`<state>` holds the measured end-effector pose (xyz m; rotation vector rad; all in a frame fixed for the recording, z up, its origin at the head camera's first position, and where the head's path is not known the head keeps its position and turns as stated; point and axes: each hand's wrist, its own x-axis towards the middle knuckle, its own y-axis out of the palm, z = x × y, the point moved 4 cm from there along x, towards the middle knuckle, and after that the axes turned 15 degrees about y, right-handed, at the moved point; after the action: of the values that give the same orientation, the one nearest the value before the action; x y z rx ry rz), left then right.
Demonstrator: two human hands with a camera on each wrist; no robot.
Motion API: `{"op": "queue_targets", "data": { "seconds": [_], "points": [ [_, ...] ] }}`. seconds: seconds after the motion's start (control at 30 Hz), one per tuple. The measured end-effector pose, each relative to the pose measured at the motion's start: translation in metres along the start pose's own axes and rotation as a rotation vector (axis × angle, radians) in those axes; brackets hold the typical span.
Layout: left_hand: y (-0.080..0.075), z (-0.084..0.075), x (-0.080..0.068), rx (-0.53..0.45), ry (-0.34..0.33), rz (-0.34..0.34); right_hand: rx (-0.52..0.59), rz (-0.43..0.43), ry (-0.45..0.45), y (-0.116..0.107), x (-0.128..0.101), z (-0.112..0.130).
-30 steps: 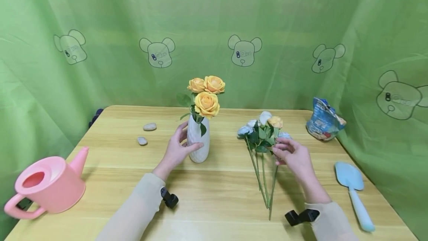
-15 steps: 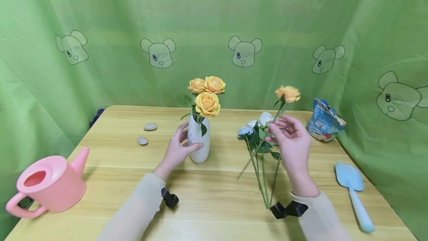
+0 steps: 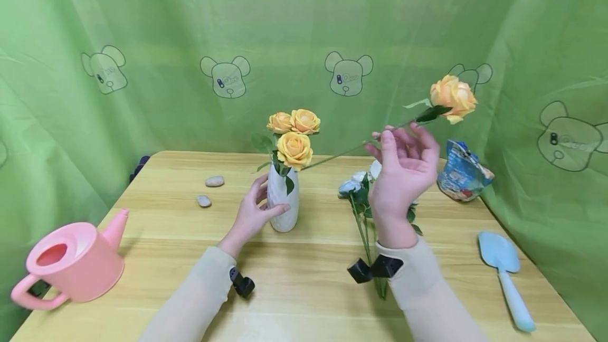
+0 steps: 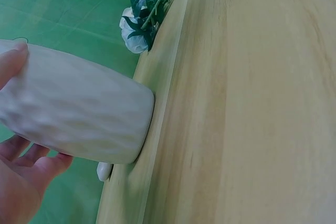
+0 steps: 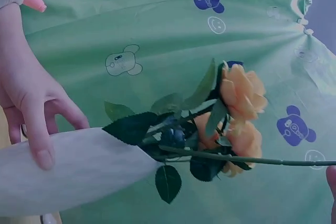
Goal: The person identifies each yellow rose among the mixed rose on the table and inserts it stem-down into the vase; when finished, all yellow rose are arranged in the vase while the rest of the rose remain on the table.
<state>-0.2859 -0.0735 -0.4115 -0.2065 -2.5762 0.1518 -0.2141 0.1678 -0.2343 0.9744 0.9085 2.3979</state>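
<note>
A white textured vase point(image 3: 283, 202) stands upright on the table, holding several yellow-orange roses point(image 3: 294, 148). My left hand point(image 3: 252, 215) grips its side, thumb across the front; the left wrist view shows the thumb and fingers on either side of the vase point(image 4: 79, 103). Up in the air, my right hand point(image 3: 404, 162) pinches the stem of a single orange rose point(image 3: 453, 98). That stem point(image 5: 252, 159) slants down to the left, its end near the vase's mouth by the other blooms. Whether it touches them I cannot tell. White roses point(image 3: 350, 186) lie on the table below my right forearm, partly hidden.
A pink watering can point(image 3: 78, 263) stands at the left. Two grey stones point(image 3: 215, 181) lie left of the vase. At the right are a crumpled blue bag point(image 3: 463, 173) and a light-blue trowel point(image 3: 505, 278). A green curtain point(image 3: 285, 25) hangs behind the table point(image 3: 294, 300).
My right hand has lifted the orange rose from the pile beside the white ones and tilted it, stem end toward the vase. My left hand stays on the vase.
</note>
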Motion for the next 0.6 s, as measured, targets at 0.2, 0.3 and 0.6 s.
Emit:
{"op": "queue_targets", "data": {
  "seconds": [0.2, 0.3, 0.6],
  "points": [
    [0.001, 0.002, 0.000, -0.010, 0.002, -0.011, 0.017, 0.055, -0.038, 0.013, -0.007, -0.014],
    [0.001, 0.002, 0.000, -0.008, 0.008, -0.015, -0.035, 0.107, -0.096, 0.015, -0.011, -0.022],
    [0.000, 0.003, -0.001, 0.010, 0.001, -0.014, -0.125, 0.246, -0.137, 0.017, -0.024, -0.053]
  ]
}}
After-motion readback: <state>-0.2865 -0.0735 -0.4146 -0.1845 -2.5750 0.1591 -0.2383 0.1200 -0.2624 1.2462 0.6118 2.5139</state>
